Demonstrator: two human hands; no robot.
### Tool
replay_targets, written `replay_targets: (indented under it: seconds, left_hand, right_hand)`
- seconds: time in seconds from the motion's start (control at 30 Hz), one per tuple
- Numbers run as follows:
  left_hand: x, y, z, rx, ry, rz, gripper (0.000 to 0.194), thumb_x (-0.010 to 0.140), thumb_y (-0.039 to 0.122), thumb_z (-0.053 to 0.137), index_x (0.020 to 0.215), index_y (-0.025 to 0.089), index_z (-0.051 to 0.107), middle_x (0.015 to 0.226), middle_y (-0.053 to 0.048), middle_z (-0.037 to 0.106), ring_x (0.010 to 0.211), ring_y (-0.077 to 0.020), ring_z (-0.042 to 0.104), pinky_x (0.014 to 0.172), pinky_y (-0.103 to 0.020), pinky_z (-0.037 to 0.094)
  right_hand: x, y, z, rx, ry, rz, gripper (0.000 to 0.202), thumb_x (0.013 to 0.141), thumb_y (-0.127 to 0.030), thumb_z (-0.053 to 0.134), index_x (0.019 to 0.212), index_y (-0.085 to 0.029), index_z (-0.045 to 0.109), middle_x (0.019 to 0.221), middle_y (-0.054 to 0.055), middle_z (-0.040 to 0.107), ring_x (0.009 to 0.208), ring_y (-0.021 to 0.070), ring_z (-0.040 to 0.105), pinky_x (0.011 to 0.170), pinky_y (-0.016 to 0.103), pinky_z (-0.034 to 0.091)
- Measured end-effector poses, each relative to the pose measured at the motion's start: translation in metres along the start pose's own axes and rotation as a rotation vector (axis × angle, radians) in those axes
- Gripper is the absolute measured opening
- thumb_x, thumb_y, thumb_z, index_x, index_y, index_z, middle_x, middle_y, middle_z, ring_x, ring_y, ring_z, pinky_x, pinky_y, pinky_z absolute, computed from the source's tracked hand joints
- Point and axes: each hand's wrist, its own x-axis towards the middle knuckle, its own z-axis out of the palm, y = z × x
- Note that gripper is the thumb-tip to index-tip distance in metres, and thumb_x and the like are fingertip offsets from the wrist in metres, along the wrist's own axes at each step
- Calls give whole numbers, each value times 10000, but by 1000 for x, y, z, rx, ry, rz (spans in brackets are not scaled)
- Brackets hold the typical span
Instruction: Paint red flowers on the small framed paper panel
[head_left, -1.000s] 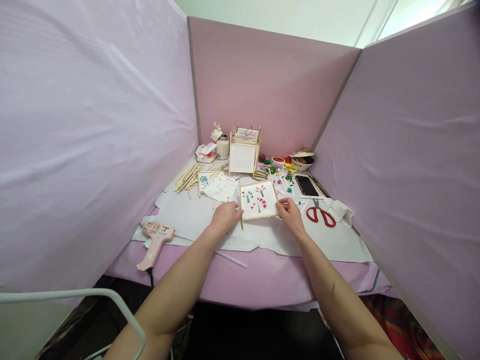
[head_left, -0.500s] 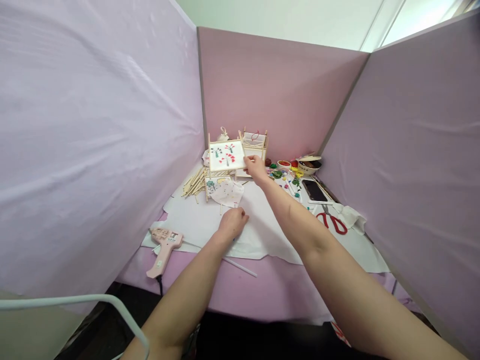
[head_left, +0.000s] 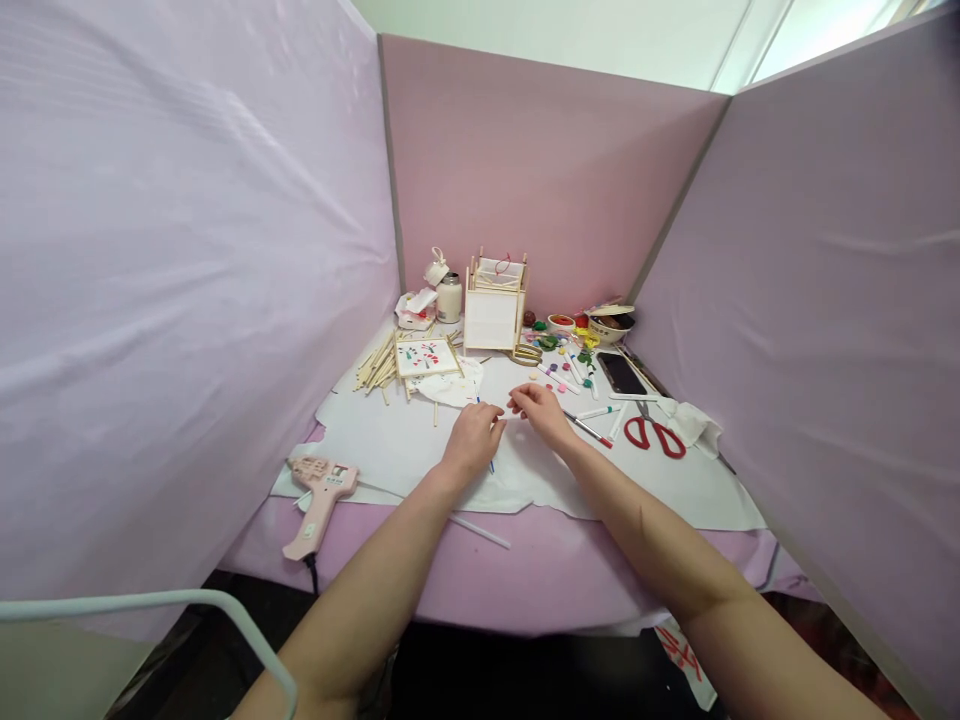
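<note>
Over the middle of the white sheet my two hands are close together. A small whitish piece (head_left: 512, 416), too small to identify, spans the gap between their fingertips. My left hand (head_left: 474, 438) is closed, its fingers pinched at one end of that piece. A thin stick with blue parts (head_left: 492, 466) shows above and below this hand; whether it is held or lies underneath, I cannot tell. My right hand (head_left: 541, 412) pinches the other end. Behind them, a stick-framed panel (head_left: 426, 356) painted with red and green plants rests on a crumpled white cloth (head_left: 459, 386) and wooden sticks (head_left: 377, 366).
A stick-framed lantern-like box (head_left: 491, 320) stands at the back near an open jar (head_left: 448, 298). Red-handled scissors (head_left: 654, 437), a phone (head_left: 621, 374) and markers (head_left: 598, 411) lie to the right. A pink glue gun (head_left: 322, 500) with a cord lies front left.
My right hand has put the painted panel down at the back left and come back beside my left hand. The small whitish piece now shows between them.
</note>
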Motion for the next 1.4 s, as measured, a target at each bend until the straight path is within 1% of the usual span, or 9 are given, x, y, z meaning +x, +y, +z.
replay_targets:
  seconds: [0.3,0.53,0.67,0.8,0.9,1.0,1.1,1.27,1.4]
  left_hand:
    - [-3,10,15,-116,141,180,218,944,150,444,1023,179,645,996,-85,692,970,-223,608,875,-391,494]
    - [-6,18,13,-119,106,167,266,951,194,435,1152,221,608,1208,-60,659,1157,-188,580,1004,-355,466]
    - [12,-3,2,-29,145,-66,339,928,204,460,1260,191,529,1419,-123,491,1335,-237,433,1101,-416,366]
    - [37,-35,-4,59,156,-390,332,744,203,662,1054,109,593,1181,-237,579,1263,-441,420,1037,-647,294]
    - [47,-42,-6,16,141,-474,119,708,191,661,795,147,594,1008,-219,620,1172,-454,471,1001,-647,313]
    - [48,-29,-10,-100,144,-453,96,740,201,616,671,200,549,901,-139,636,1102,-370,521,1021,-552,339]
    - [47,-8,-17,-277,183,-394,74,777,283,620,766,213,600,969,-79,646,1068,-290,542,1007,-455,384]
    - [55,18,-34,-640,279,-448,248,879,446,505,812,209,534,785,-11,605,735,-173,597,704,-316,518]
    - [63,39,-51,-1035,442,-484,177,875,377,549,829,208,566,897,-15,631,856,-156,622,738,-269,523]
  right_hand:
    - [-71,6,-2,22,-160,48,302,803,-281,538,1085,-178,564,689,-9,682,625,139,609,593,252,441]
    - [-72,3,-12,-33,-176,29,75,738,-222,567,749,-180,628,665,-6,669,591,122,559,584,244,407]
    - [-63,7,-43,-50,-96,81,136,766,-293,582,842,-187,622,694,1,681,582,128,550,562,248,391]
    - [-50,13,-72,-39,-73,91,162,784,-344,598,840,-192,602,708,2,679,606,126,544,595,256,390]
    - [-44,11,-83,-22,-92,85,182,795,-363,600,843,-187,601,704,7,675,613,131,549,608,266,397]
    - [-41,6,-89,17,-129,90,178,806,-362,606,857,-192,599,704,6,672,646,140,566,631,273,407]
    - [-42,1,-96,60,-122,53,174,827,-365,603,888,-202,603,697,-5,652,653,138,564,635,270,414]
    - [-47,3,-104,57,-72,-30,145,870,-361,568,889,-220,601,667,-18,603,601,127,513,591,269,399]
    - [-57,9,-106,56,-23,-75,151,898,-368,551,922,-227,600,658,-16,583,602,132,521,588,275,415]
